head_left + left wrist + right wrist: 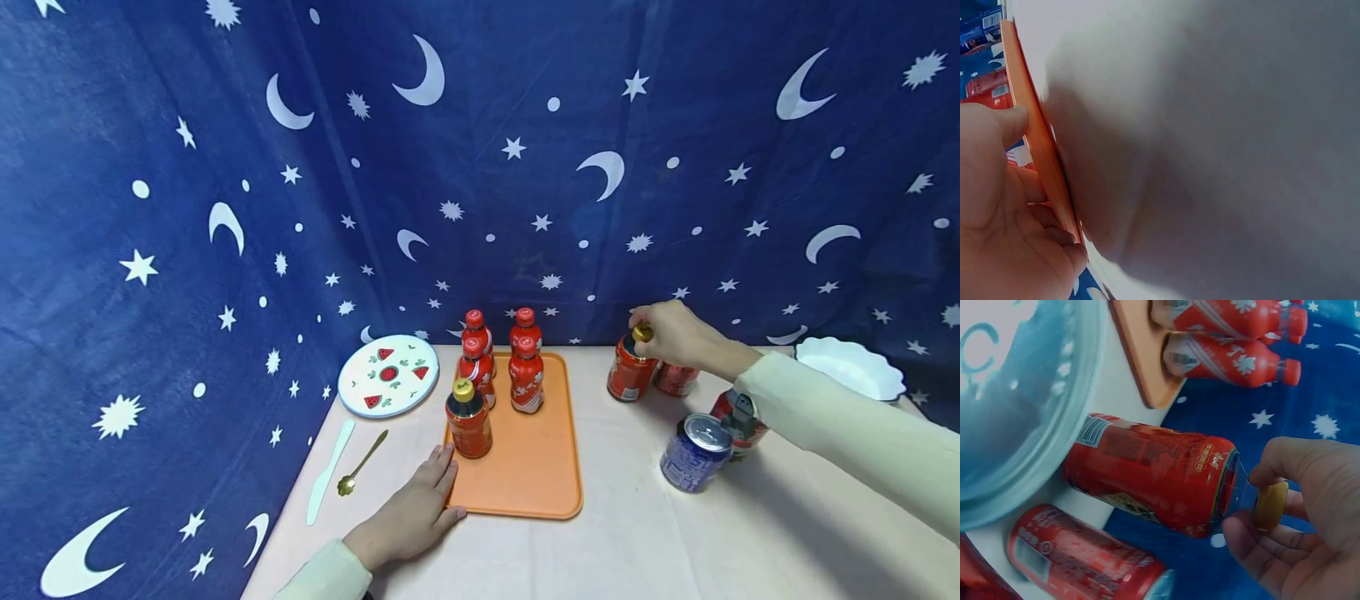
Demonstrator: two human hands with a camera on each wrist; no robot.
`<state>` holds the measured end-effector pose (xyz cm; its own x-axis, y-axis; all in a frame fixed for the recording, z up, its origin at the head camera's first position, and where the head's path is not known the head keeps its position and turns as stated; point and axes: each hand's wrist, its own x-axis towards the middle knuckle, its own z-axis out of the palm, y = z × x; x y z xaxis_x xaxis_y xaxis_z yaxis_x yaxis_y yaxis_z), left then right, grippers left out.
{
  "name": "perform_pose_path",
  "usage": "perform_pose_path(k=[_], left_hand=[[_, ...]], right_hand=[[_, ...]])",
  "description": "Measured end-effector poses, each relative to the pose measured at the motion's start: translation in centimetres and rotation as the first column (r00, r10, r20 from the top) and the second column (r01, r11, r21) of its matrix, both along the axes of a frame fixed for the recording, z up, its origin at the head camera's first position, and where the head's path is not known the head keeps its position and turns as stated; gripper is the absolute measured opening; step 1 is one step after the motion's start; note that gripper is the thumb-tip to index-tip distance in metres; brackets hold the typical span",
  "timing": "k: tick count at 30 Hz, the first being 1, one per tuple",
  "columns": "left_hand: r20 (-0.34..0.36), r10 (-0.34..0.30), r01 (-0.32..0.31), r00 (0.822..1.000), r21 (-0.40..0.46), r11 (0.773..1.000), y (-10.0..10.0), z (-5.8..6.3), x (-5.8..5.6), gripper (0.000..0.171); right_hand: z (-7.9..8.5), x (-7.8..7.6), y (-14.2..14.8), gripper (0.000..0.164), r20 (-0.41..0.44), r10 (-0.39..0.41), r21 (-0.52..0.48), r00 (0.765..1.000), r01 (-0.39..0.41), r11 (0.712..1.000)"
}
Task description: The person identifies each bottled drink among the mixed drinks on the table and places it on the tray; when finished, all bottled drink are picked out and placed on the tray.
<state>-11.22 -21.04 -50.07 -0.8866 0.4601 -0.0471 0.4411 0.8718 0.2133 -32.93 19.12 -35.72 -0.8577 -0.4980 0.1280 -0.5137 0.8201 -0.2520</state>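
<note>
My right hand [678, 333] pinches the gold cap [1270, 506] of a red-labelled bottle [1154, 475], upright at the back of the table, right of the orange tray [525, 483]. Whether its base touches the table is hard to tell. My left hand [412, 512] rests at the tray's near left corner, fingers along the left edge and thumb at the front rim [1041, 144]. Another gold-capped bottle [469, 429] stands on the tray near that hand. Behind it are several small red bottles with red caps [527, 379].
Right of the held bottle stand a red can [675, 379], a blue can [696, 458] and another red can [750, 442], partly hidden by my right arm. A white scalloped bowl [847, 367] sits far right. Left are a watermelon-patterned plate [405, 392], a pale knife [326, 479] and a gold spoon [363, 462].
</note>
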Motion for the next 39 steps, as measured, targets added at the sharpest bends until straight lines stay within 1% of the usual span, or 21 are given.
perform_pose_path(k=[5, 8, 14, 19, 23, 30, 36, 39], left_hand=[[0.017, 0.009, -0.009, 1.0, 0.001, 1.0, -0.1, 0.1, 0.1, 0.07], [0.018, 0.009, -0.009, 1.0, 0.004, 1.0, -0.2, 0.0, 0.1, 0.07], [0.022, 0.01, -0.01, 1.0, 0.005, 1.0, -0.1, -0.1, 0.2, 0.07], [0.031, 0.014, -0.014, 0.999, 0.007, 1.0, -0.1, 0.0, 0.2, 0.07], [0.03, 0.017, -0.017, 0.999, 0.009, 1.0, -0.1, 0.1, 0.1, 0.07], [0.019, 0.008, -0.008, 1.0, -0.002, 1.0, -0.1, 0.0, 0.0, 0.07], [0.018, 0.008, -0.008, 1.0, 0.007, 1.0, -0.1, 0.0, 0.0, 0.07], [0.023, 0.01, -0.01, 1.0, 0.011, 1.0, -0.1, 0.2, 0.0, 0.07]], right_hand=[[1.4, 1.1, -0.6, 0.034, 0.014, 0.01, -0.027, 1.0, -0.01, 1.0], [2.1, 1.9, -1.0, 0.032, 0.009, 0.034, -0.031, 0.999, -0.033, 0.999], [3.2, 3.6, -2.4, 0.03, -0.04, 0.109, -0.017, 0.993, -0.11, 0.994], [3.9, 4.9, -4.0, 0.028, -0.078, 0.188, -0.003, 0.979, -0.189, 0.982], [4.3, 5.8, -5.5, 0.025, -0.096, 0.251, -0.013, 0.963, -0.254, 0.967], [4.8, 7.2, -8.0, 0.025, -0.049, 0.316, 0.001, 0.947, -0.316, 0.949], [4.5, 7.7, -9.9, 0.025, -0.039, 0.345, -0.003, 0.938, -0.345, 0.938], [4.1, 7.7, -10.8, 0.024, -0.049, 0.371, 0.005, 0.927, -0.371, 0.928]])
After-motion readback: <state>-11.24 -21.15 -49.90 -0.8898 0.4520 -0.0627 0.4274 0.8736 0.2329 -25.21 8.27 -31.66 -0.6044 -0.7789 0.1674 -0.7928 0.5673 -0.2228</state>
